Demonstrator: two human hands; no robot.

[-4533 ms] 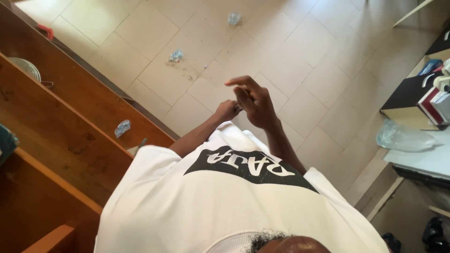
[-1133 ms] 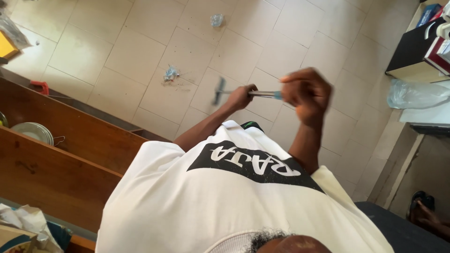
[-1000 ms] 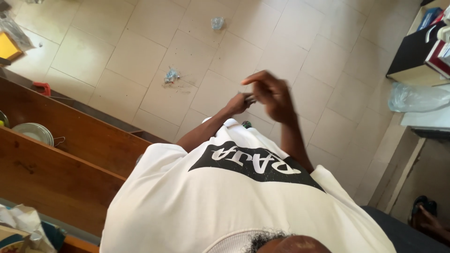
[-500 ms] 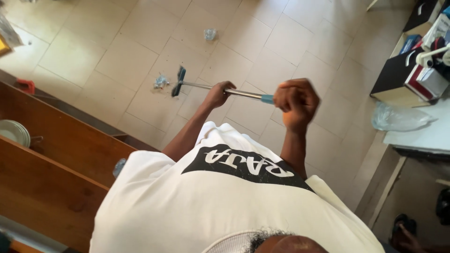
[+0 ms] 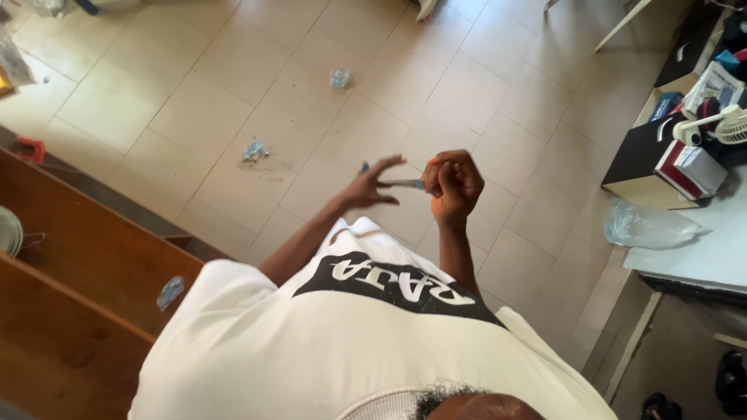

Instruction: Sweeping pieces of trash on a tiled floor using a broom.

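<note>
My right hand (image 5: 453,185) is clenched in a fist in front of my chest, shut on the blue handle of a thin metal rod tool (image 5: 403,184). The rod points left towards my left hand (image 5: 375,184). That hand has its fingers spread and its palm rests against the rod's far end. A small dark bit of the tool shows behind the left hand. I wear a white T-shirt (image 5: 342,342) with a black print on the chest.
Brown wooden benches (image 5: 85,288) stand at the left, with a metal plate (image 5: 9,231) on one. Crumpled plastic scraps (image 5: 255,149) lie on the beige tiled floor. At the right stands a table (image 5: 700,257) with boxes, a clear plastic bag (image 5: 646,225) and a small fan.
Half a second ago the rod stretched far out to the left with a dark head at its end. Now it shows much shorter, and my left hand has opened close to the right.
</note>
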